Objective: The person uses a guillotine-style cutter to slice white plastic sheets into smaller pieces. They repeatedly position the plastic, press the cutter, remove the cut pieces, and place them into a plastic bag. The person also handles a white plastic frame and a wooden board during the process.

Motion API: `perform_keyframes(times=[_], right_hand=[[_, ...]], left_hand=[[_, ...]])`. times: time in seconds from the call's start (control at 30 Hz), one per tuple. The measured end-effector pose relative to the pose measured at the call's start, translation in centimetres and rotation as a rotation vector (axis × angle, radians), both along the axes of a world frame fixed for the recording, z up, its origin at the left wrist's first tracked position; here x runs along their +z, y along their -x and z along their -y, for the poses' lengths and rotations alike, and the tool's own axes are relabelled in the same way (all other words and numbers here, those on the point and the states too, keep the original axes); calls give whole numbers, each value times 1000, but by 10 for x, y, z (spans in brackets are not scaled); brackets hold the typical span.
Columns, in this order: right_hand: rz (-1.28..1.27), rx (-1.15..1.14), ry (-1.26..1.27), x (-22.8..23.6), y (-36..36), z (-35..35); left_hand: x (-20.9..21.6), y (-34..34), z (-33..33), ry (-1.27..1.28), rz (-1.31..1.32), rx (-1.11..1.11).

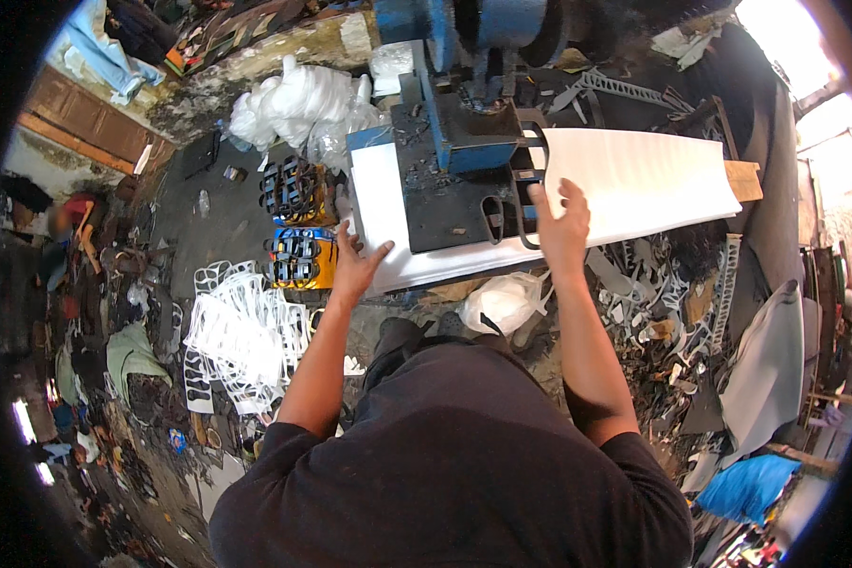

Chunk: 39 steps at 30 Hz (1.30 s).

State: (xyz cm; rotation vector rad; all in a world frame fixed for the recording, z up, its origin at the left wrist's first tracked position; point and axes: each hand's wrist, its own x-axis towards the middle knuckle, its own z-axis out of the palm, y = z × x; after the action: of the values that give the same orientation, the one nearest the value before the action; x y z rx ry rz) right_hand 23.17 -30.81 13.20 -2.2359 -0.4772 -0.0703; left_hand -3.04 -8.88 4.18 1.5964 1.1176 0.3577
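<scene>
A long stack of white sheet material [634,175] lies across the bench under a blue press machine [478,142]. My left hand [355,265] is at the sheet's left end, fingers spread, thumb over its near edge. My right hand [563,227] hovers around the middle of the sheet with its fingers apart. Beside its thumb stands a dark metal cutting die [530,204], a bent strip shape; I cannot tell whether the hand touches it. Another dark loop-shaped die [493,218] sits on the black plate [435,222] of the press.
Left of the sheet sit two bundles of black strapped pieces on yellow and blue [298,189]. Cut-out white sheet scraps [241,331] pile up below them. White plastic bags [293,104] stand behind. A tied white bag [504,301] lies before me; grey offcuts [653,293] litter the right.
</scene>
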Motion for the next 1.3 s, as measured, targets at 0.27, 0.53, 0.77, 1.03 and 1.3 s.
perform_keyframes(times=[0.27,0.53,0.77,1.03,1.3], right_hand=[[-297,-365,-128,-55,-56,73],[-569,-617,-288,-137,-81,76],[-874,-544,-610,-140,-93,79],[-892,-509,-564,-127,-80,66],[-759,-693,-534,-177,-101,84]], left_hand=[[-2,14,30,-300,-387,-351],[-13,11,27,-305,-449,-335],[4,5,14,-258,-380,-494],[-25,-16,-67,-108,24,58],[-12,-100,-153,-251,-95,-267]])
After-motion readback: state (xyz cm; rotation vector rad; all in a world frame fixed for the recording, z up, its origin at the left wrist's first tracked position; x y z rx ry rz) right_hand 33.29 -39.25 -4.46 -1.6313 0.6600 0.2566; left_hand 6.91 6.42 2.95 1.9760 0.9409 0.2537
